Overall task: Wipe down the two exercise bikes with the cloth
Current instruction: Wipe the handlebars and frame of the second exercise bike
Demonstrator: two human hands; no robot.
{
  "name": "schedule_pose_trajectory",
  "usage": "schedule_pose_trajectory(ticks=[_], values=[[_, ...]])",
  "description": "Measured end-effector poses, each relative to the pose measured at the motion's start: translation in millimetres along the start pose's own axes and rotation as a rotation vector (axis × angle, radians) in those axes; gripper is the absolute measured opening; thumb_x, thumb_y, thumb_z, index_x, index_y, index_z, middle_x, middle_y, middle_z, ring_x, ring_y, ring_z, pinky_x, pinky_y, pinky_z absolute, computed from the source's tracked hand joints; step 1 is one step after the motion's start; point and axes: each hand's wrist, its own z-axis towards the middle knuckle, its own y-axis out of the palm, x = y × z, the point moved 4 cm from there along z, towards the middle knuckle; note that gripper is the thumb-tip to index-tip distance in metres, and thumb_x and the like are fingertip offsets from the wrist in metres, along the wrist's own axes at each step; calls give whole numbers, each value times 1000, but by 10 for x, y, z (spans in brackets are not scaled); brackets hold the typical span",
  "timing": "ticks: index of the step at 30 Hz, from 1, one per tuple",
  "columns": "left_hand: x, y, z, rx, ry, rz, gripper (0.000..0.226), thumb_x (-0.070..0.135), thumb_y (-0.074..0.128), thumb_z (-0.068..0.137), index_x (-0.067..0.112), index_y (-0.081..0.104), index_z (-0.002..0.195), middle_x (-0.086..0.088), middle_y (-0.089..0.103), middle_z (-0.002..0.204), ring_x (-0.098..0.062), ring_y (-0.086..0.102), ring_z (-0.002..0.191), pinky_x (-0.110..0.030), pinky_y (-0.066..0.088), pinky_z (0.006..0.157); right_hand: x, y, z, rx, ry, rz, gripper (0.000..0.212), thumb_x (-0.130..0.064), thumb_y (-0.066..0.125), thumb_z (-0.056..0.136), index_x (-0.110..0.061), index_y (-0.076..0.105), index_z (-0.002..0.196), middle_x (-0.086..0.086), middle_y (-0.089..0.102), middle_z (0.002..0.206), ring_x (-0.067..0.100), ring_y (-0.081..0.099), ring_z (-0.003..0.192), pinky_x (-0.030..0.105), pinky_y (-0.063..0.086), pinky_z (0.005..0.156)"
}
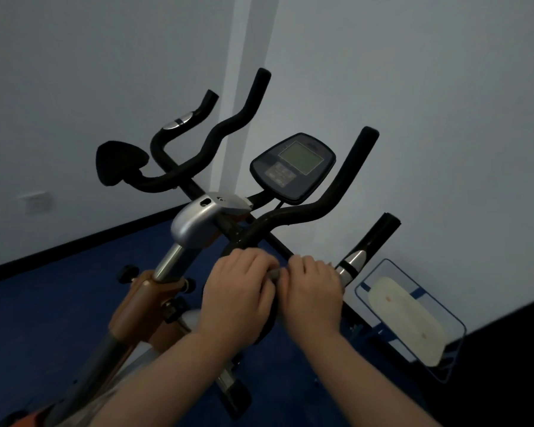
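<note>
Right now both hands sit side by side on the near handlebar (pixel 293 217) of the exercise bike (pixel 195 223), low on the bar where it curves toward the stem. Left hand (pixel 238 291) has fingers curled over the bar; right hand (pixel 313 291) likewise curled, just beside it, knuckles nearly touching. A small grey bit of cloth (pixel 275 274) shows in the gap between the two hands, bunched against the bar; both hands appear to grip it, most of it hidden under the fingers. Bar rises past the hands to a black foam grip at upper right. Chrome pulse sensor (pixel 353 261) on the lower grip sits just right of the right hand. Console (pixel 293 167) with a greenish screen stands tilted behind the bar, above the hands. Silver stem cover (pixel 195 223) and chrome post run down-left into an orange frame (pixel 142 306). Far handlebar (pixel 228 124) curves up at left, with a dark saddle-shaped pad (pixel 117 161) beside it. Floor is blue carpet (pixel 59 303). A pale oval pedal plate in a blue-edged frame (pixel 407 315) lies at right, near the wall (pixel 444 118). A second bike is not clearly identifiable.
</note>
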Motion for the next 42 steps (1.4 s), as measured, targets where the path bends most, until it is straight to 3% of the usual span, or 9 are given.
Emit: schedule_pose_trajectory(ticks=[3,7,13,21,24,29,33,36,42], values=[[-263,-71,-15,-40,-33,195,28,32,45,92,16,67,99,-1,63,97,-18,58,82,-34,47,69,55,-55,51,-27,-99,-2,18,-30,58,90,-15,55,80,1,54,69,21,53,61,33,43,62],[-444,-94,-140,71,-179,2,30,33,42,94,15,65,99,-2,59,97,-16,55,83,-36,48,69,352,-190,-130,-188,-293,8,33,-43,45,93,-18,62,104,-2,60,98,17,55,95,45,38,104],[-518,-27,-149,146,-177,-133,22,27,43,95,16,62,93,2,55,91,-14,52,78,-39,45,67,-67,112,297,-506,-110,12,38,-49,21,101,-20,46,107,-1,56,95,18,54,78,33,39,67],[-560,-5,-173,181,-157,-146,18,28,44,95,20,59,88,7,53,86,-11,49,76,-32,39,67,79,109,278,-747,-183,222,37,-50,30,101,-26,36,128,-2,56,112,15,56,82,33,42,71],[-551,0,-156,191,-151,-151,20,27,44,96,18,59,87,6,54,85,-12,49,75,-32,38,67,8,193,453,-747,-223,149,36,-48,29,102,-21,45,119,1,60,100,17,57,83,33,41,69],[-565,-14,-167,187,-147,-152,22,29,43,96,17,60,89,5,55,86,-13,51,77,-35,41,66,-225,290,589,-669,-22,442,35,-43,30,103,-18,50,117,4,62,104,18,59,90,36,47,80],[-572,-15,-183,147,-168,-162,22,31,43,96,18,60,90,6,53,88,-12,49,78,-36,44,69,18,45,291,-661,-273,194,42,-39,35,103,-22,35,140,2,49,127,23,57,103,40,47,86],[-554,-30,-176,152,-170,-161,22,31,42,95,19,59,89,7,52,86,-10,48,77,-33,43,68,232,-149,130,-632,-433,26,42,-37,35,103,-21,34,142,0,50,125,21,54,106,35,41,89],[-526,-51,-152,121,-208,-136,22,32,41,94,20,58,89,7,51,88,-12,49,77,-39,45,67,-125,103,156,-390,-148,-210,25,-26,34,101,-15,54,111,4,60,98,25,59,83,34,33,67]])
